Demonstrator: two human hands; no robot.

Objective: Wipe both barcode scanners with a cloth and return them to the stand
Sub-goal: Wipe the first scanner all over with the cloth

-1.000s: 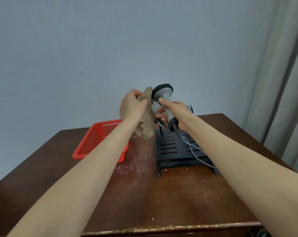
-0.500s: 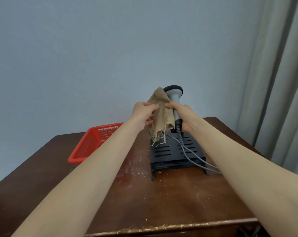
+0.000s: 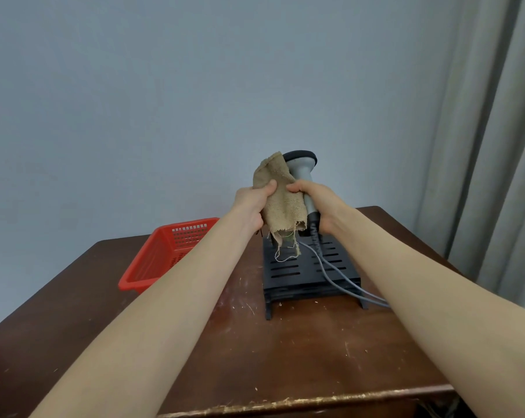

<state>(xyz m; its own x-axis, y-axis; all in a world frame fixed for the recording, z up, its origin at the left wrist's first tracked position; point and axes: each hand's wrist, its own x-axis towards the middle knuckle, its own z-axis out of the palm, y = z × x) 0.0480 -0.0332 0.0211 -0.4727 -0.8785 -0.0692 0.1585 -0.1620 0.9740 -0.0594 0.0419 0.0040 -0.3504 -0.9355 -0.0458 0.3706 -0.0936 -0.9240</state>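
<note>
A grey barcode scanner with a black head rim is held upright above the black slotted stand. My right hand grips its handle. My left hand holds a tan cloth pressed against the scanner's left side; the cloth covers part of the head and hangs down with loose threads. Two grey cables run from the handle over the stand toward the right. A second scanner is hidden or out of sight.
A red plastic basket sits at the table's back left. The brown wooden table has a worn front edge. A grey wall stands behind, and grey curtains hang at the right.
The cloth has gone from bunched at the scanner's left to spread over its side. Both hands and the scanner have shifted slightly right in view and stayed together.
</note>
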